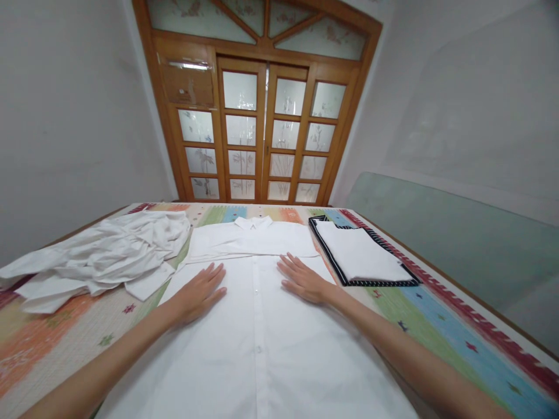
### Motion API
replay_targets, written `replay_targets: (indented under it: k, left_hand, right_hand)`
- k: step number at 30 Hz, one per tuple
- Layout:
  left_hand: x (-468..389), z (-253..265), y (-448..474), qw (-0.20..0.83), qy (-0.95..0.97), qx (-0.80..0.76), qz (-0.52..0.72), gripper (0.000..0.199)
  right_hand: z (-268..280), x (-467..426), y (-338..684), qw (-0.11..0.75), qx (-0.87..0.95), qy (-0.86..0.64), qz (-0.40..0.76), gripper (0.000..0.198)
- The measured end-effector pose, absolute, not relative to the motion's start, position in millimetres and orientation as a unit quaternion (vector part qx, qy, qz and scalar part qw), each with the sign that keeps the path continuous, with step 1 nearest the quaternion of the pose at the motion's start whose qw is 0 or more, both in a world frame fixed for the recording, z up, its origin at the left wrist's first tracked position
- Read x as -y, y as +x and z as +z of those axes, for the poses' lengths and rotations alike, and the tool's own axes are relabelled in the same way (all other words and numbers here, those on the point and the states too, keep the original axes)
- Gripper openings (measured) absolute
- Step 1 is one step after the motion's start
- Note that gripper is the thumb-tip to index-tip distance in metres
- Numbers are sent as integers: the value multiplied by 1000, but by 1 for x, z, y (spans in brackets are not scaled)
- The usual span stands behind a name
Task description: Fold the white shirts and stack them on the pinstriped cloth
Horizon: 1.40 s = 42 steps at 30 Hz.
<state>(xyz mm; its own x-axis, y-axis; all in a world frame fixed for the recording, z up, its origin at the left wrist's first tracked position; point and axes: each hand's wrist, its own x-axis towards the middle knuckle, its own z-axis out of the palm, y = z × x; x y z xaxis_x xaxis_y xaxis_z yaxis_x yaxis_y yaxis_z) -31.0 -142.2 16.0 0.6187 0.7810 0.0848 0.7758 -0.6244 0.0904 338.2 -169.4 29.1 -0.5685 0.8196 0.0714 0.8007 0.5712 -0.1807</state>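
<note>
A white button-up shirt (236, 326) lies spread front side up, its collar (253, 222) at the far end and its button placket running down the middle toward me. Across the upper chest a white fabric layer lies flat, with an edge just beyond my fingertips; it looks like folded sleeves. My left hand (201, 294) rests palm down on the left half of the shirt, fingers stretched out. On the right half, my right hand (303, 280) lies flat with its fingers extended, close to that layer's edge. Neither hand grips the cloth.
A rumpled pile of white clothing (105, 250) lies to the left. On the right is a folded white garment on black striped fabric (362, 250). Beneath everything is a colourful patterned cover (126, 331). A pale green panel (437, 233) stands along the right wall; wooden glazed doors (264, 134) stand ahead.
</note>
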Motion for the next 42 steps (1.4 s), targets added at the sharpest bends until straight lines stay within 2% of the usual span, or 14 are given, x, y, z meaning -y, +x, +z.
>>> replay_targets:
  k: [3,9,15,23,27,32,36,42]
  left_hand:
    - [143,17,0,37,909,-411,56,67]
    - [173,3,15,2,923,-377,74,75]
    - [208,8,4,22,942,-328,63,85]
    - [231,17,1,75,949,-302,43,108]
    - [229,22,2,85,947,-310,16,105]
    - [204,23,17,79,937,-341,3,83]
    - [170,22,37,76,921,-382,11,77]
    - [141,17,55,43,918,-393,44,76]
  right_hand:
    - [22,144,301,79,886,-453,57,71]
    - [11,141,274,69,895,-437,51,79]
    - [18,172,285,76,919,-381,66,89]
    - [28,225,289,71,937,-322,119,102]
    - [32,249,294,64,944,-291,144,109]
    - [38,283,298,65,946,-273,159,103]
    - [44,308,300,61,946,-271,169,97]
    - [48,339,292,66,941,-238,230,61]
